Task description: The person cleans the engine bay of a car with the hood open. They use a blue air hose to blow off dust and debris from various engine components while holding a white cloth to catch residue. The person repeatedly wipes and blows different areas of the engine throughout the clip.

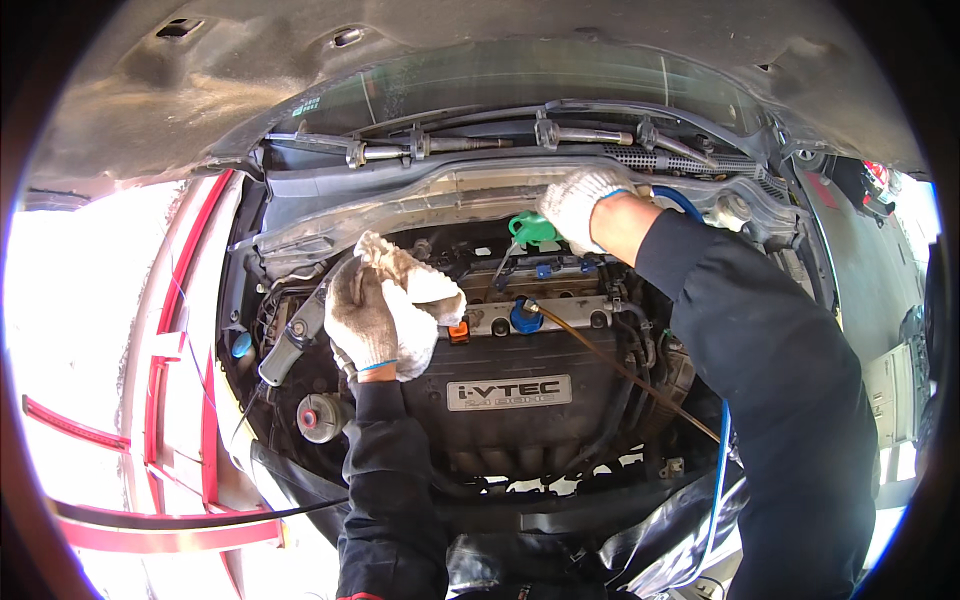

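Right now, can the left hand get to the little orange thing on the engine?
Probably yes. The left hand sits right beside the orange piece, with nothing between them, though its grip is already full of a white rag.

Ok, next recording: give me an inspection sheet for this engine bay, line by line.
Surface: black engine cover under a raised bonnet.
Job's things: white rag bunched in the left hand; green funnel-like part at the right hand.
Clutter: blue cap on the engine top, orange dipstick handle beside the rag.
Grippers: left hand, gloved, fingers closed on the rag; right hand, gloved, touching the green part, grip unclear.
Cables: thin brown tube running from the blue cap; blue hose by the right sleeve.
Surroundings: red car body at left.
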`<state>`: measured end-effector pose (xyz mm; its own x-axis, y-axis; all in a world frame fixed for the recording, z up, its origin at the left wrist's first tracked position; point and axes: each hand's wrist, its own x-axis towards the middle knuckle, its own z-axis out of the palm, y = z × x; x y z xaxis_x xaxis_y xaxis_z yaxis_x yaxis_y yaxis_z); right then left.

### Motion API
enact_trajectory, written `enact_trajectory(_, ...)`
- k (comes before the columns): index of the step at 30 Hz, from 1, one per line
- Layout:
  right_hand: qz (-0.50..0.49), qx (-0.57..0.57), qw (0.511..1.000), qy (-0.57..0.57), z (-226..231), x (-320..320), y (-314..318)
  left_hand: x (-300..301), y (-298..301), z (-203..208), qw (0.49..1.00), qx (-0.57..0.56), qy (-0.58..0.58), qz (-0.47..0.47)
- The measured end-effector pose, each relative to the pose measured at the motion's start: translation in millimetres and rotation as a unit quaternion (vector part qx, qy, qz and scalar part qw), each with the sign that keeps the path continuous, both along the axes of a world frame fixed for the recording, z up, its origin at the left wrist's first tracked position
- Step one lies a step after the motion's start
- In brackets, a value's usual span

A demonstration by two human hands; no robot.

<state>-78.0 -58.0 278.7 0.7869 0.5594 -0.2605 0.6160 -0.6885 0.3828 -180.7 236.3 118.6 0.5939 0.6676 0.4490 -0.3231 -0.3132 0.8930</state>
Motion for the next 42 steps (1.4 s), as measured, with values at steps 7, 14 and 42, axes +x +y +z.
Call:
enact_trajectory(7,0.043,-0.03,0.998,-0.016,1,6,23,1,11,-2,0.953,0.221,-0.075,0.193)
enact_trajectory(14,0.122,-0.072,0.99,0.007,-67,29,72,2,-24,14,0.944,0.316,-0.095,-0.013)
enact_trajectory(42,0.176,-0.024,0.982,0.062,-127,60,79,93,-59,-84,0.724,0.495,0.454,-0.16)
